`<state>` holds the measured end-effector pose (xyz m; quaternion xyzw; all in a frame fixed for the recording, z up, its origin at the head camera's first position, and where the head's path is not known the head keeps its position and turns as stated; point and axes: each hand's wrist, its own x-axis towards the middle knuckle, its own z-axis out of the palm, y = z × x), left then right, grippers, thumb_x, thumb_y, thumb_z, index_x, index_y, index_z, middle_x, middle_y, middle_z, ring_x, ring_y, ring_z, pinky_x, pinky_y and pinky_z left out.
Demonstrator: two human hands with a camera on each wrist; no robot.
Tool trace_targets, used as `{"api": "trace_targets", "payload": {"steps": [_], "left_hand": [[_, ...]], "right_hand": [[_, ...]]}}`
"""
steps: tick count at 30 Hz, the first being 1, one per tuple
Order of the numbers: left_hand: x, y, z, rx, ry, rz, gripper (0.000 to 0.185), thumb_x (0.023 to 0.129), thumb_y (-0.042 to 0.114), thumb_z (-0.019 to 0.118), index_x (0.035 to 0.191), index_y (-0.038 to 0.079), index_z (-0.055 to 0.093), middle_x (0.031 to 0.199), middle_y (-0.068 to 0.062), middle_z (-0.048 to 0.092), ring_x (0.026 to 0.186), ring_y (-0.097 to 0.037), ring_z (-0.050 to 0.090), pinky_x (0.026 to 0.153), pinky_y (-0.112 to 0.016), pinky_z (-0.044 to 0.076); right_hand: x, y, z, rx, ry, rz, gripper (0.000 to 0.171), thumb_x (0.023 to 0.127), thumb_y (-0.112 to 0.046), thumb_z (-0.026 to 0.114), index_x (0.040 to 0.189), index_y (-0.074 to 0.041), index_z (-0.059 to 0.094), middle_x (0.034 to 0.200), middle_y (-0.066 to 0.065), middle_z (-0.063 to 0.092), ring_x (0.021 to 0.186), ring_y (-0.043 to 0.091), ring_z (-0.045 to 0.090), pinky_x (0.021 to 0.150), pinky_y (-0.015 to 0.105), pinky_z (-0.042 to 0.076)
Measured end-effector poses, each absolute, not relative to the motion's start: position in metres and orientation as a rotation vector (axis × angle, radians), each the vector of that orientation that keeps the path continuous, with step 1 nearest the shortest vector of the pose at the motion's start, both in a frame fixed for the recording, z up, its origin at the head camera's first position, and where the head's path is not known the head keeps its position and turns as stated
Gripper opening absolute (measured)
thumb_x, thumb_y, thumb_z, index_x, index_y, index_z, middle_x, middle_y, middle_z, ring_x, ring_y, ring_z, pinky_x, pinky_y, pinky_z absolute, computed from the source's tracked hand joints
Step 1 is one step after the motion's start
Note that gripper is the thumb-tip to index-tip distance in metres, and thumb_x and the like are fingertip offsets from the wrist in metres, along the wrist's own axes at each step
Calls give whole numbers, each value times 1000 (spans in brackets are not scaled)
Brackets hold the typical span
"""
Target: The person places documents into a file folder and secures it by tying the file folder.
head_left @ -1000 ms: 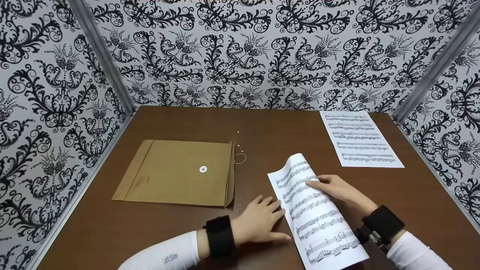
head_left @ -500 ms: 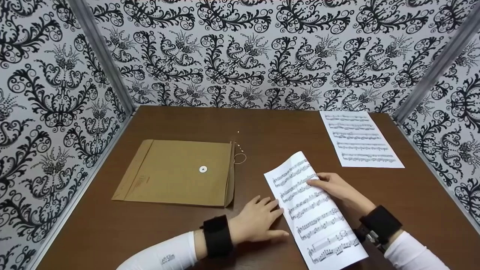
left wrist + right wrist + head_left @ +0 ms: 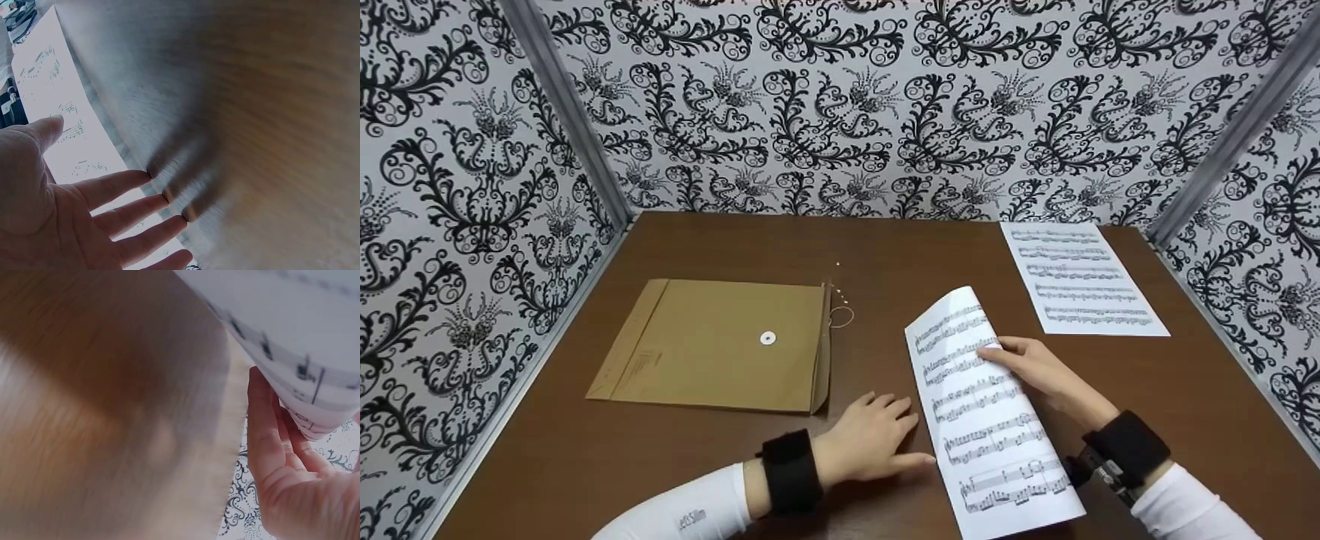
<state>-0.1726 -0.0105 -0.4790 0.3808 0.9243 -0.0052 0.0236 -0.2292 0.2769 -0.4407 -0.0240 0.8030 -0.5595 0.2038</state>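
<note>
A sheet of music [image 3: 982,420] stands tilted and curved above the table on the right of centre, its printed side showing in the head view. My right hand [image 3: 1042,373] pinches its right edge, thumb on the printed face and fingers behind. In the right wrist view the right hand [image 3: 304,478] has its fingers behind the curved sheet music [image 3: 320,343]. My left hand [image 3: 870,439] rests palm down near the sheet's left edge, fingers spread and straight. The left wrist view has the left hand's fingers [image 3: 140,239] extended, with the sheet music [image 3: 62,101] beyond them.
A brown string-tie envelope [image 3: 720,349] lies on the left of the wooden table [image 3: 900,255], its opening facing right. A loose string loop [image 3: 841,317] lies beside the opening. Another music sheet [image 3: 1084,277] lies flat at the back right. Patterned walls [image 3: 840,112] enclose the table.
My right hand has lifted and turned the sheet slightly, its top edge shifting farther back and its lower end left. The left hand has drawn a little to the left, away from the sheet.
</note>
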Motion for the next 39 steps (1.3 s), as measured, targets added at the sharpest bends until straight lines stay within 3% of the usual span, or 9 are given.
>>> {"api": "trace_targets", "payload": {"steps": [15,21,28,33,35,39], "left_hand": [[-181,-9,-466,1072,2870,360,67,101,67,42,143,18,60,143,-2,65,134,-22,61,111,-41,51],[-185,-10,-457,964,2885,624,59,101,63,48,140,21,62,136,-2,70,122,-21,68,94,-41,59],[-195,-13,-450,917,2754,1012,46,99,54,60,137,28,63,115,4,76,89,-12,71,71,-31,55],[-196,-17,-447,823,2638,1211,60,98,43,67,150,20,50,116,0,78,99,-17,75,81,-32,61],[-195,-18,-446,801,2572,1306,64,98,34,69,154,16,44,123,-3,76,113,-18,74,89,-29,61],[-195,-19,-446,801,2410,1515,67,98,12,67,157,10,35,132,-14,71,114,-23,74,84,-20,60]], "right_hand": [[-231,271,-437,-31,2176,-1712,68,105,-36,58,151,9,38,97,-7,75,84,9,74,76,26,60],[-234,268,-439,57,2184,-1808,67,104,-37,59,151,7,39,94,-8,75,82,8,74,72,24,61],[-238,268,-442,105,2239,-1843,69,103,-42,59,150,4,41,93,-10,75,80,7,74,71,23,60],[-241,264,-447,95,2272,-1853,66,104,-44,57,147,4,45,91,-11,75,79,7,73,71,23,60],[-242,262,-449,106,2276,-1861,65,104,-45,57,146,3,46,90,-11,74,79,6,73,71,23,59],[-244,256,-451,133,2258,-1873,67,103,-47,56,148,1,44,91,-12,74,80,6,72,72,22,58]]}}
